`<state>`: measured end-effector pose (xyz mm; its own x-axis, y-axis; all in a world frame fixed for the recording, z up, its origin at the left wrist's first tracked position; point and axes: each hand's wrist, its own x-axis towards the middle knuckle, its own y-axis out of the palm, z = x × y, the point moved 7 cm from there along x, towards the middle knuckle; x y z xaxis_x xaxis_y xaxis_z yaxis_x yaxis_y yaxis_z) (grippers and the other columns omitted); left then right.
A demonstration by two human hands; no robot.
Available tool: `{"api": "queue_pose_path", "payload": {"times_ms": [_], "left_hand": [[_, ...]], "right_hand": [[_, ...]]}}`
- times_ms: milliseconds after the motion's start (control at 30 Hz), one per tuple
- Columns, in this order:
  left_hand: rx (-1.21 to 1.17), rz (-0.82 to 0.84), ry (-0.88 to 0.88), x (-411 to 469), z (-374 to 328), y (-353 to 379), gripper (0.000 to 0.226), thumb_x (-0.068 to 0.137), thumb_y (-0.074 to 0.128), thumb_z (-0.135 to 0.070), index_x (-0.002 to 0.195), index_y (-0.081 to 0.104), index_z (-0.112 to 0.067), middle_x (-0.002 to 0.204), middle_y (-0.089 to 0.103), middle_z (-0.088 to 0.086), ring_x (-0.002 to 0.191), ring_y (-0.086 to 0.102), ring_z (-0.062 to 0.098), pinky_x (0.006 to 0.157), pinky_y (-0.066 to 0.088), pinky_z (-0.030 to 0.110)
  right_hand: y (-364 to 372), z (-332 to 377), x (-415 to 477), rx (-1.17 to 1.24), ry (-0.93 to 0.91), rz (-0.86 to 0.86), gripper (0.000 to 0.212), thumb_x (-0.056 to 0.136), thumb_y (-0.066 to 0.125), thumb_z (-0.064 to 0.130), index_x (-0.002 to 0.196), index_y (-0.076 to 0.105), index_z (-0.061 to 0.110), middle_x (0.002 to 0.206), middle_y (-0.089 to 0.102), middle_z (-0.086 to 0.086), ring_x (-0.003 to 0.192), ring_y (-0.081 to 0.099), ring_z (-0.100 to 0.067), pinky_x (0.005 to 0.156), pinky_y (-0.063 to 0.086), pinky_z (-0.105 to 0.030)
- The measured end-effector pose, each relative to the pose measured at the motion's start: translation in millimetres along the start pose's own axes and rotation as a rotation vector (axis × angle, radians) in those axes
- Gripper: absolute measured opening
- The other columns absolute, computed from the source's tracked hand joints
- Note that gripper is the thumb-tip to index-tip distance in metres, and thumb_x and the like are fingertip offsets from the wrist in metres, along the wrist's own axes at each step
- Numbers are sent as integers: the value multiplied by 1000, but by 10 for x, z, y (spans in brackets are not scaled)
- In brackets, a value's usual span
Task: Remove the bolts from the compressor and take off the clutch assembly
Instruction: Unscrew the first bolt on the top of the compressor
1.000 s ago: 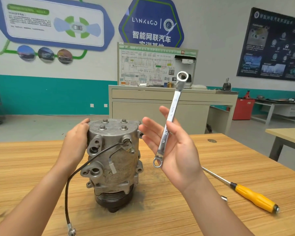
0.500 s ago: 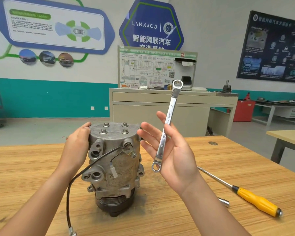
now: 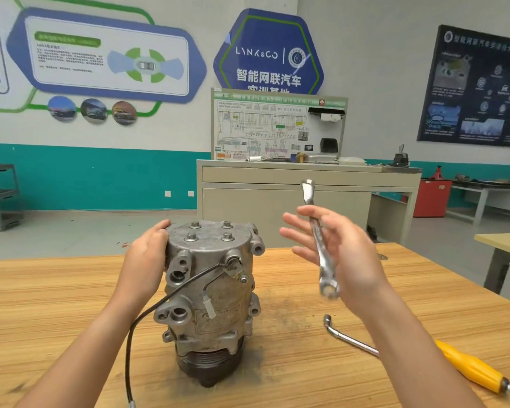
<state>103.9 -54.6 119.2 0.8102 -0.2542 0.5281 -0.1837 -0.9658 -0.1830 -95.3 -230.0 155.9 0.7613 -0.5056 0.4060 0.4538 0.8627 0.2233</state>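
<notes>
Bracing the upright compressor (image 3: 215,290) with the left hand (image 3: 146,254), fingers curled round its top edge, the person loosely pinches a near-vertical wrench (image 3: 318,240) in the right hand (image 3: 351,260), whose half-spread fingertips (image 3: 287,233) point left at the four top bolts (image 3: 227,237), near and about level with them.

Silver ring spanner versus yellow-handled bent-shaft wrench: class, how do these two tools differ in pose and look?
The silver ring spanner is held near upright in the right hand; the yellow-handled bent-shaft wrench lies flat on the wooden table. The spanner is flat bare metal; the wrench has a round steel shaft and a yellow grip. Both sit right of the grey metal compressor.
</notes>
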Motion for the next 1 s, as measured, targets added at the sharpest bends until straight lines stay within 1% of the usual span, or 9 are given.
{"api": "queue_pose_path", "payload": {"times_ms": [133,267,367,467,567,633,767,867,1000], "left_hand": [[-27,-15,-26,-35,15,35,49,94,29,-32,135,46,-12,137,48,4,115,36,4,94,28,25],[-7,38,-42,-23,43,51,43,100,24,-21,138,42,-16,141,42,0,122,35,6,101,28,28],[-62,91,-77,53,42,30,43,98,28,-14,139,40,-19,142,42,2,130,37,16,109,32,43],[-287,180,-199,51,43,76,40,94,31,-11,127,52,-22,108,59,0,100,55,19,84,50,41],[-318,160,-240,25,18,108,33,93,31,-12,101,61,-25,104,62,8,98,57,26,81,50,44],[-275,84,-208,20,-26,100,31,94,31,-13,95,60,-25,107,62,9,99,56,24,79,47,38],[-139,-34,-120,-75,-96,60,28,95,31,-13,107,55,-20,119,53,2,109,46,13,97,39,35],[-72,-54,-114,-156,-118,55,32,95,34,-16,119,54,-15,127,45,2,107,42,9,101,34,33],[-38,-18,-144,-164,-142,56,35,94,39,-20,125,51,-12,131,42,4,104,45,13,95,36,32]], "right_hand": [[23,5,-3,-77,83,165,20,95,41,13,106,57,9,101,72,0,98,66,-13,77,55,-22],[57,-26,-23,-798,27,184,26,93,49,30,87,65,10,56,66,-1,54,60,-8,52,46,-15],[138,36,14,-1354,-173,211,38,90,44,42,76,63,11,63,53,6,55,48,-7,58,39,-28],[196,70,62,-1463,-152,270,26,95,34,40,80,47,23,76,50,6,70,53,-15,68,43,-35],[209,61,91,-1584,-130,285,21,98,30,41,112,44,38,63,48,6,58,49,-12,54,41,-30],[215,75,81,-1774,-150,237,32,98,27,43,130,31,49,63,37,12,69,51,-16,58,40,-30],[326,175,28,-1856,-202,206,38,99,25,39,134,21,52,70,43,10,76,48,-23,57,41,-31],[407,281,22,-1965,-226,215,44,100,27,28,138,21,49,98,61,2,81,54,-24,55,40,-30],[656,342,-44,-2185,-275,294,52,88,35,1,134,36,26,66,38,3,50,31,-15,41,24,-26]]}}
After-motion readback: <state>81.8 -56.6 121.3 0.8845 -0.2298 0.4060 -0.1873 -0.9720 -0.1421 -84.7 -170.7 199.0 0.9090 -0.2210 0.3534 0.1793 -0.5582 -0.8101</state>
